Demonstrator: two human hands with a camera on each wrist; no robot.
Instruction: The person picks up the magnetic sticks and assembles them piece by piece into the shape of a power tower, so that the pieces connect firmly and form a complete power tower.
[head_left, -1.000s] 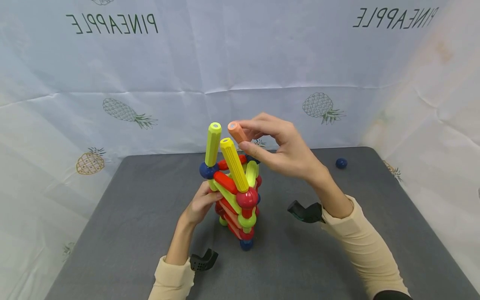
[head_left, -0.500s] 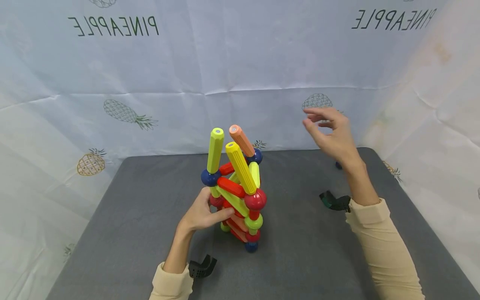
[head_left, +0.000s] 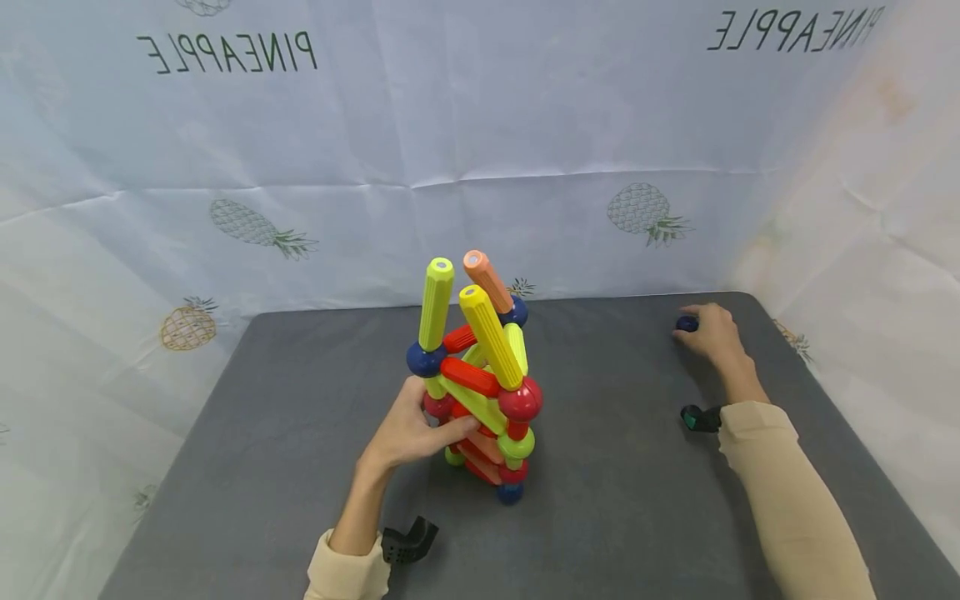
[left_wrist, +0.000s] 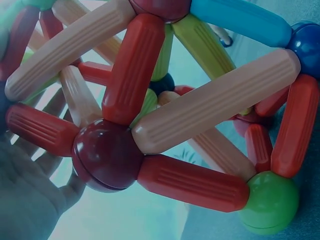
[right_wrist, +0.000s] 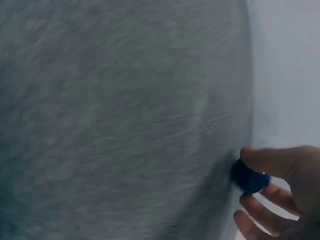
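A tower of magnetic sticks and balls (head_left: 471, 377) stands on the table in the head view. Three sticks point up from its top: a lime one (head_left: 436, 304), a yellow one (head_left: 491, 337) and an orange one (head_left: 487, 282). My left hand (head_left: 411, 432) grips the tower's left side, thumb across the front and the other fingers partly hidden behind it. The left wrist view shows its red, peach and blue sticks close up, around a dark red ball (left_wrist: 106, 155). At the far right, my right hand (head_left: 714, 335) pinches a blue ball (right_wrist: 248, 177) between thumb and fingers, close over the table.
The dark grey table (head_left: 600, 500) has rounded far corners. Behind it hangs a pale cloth (head_left: 480, 108) printed with pineapples and mirrored lettering, which also runs along both sides. A black wrist mount (head_left: 408, 540) sits at the left cuff, another (head_left: 701, 418) at the right.
My right hand has let go of the orange stick, now standing on the tower's rear blue ball, and moved right and down to the loose blue ball. The tower has shifted slightly right.
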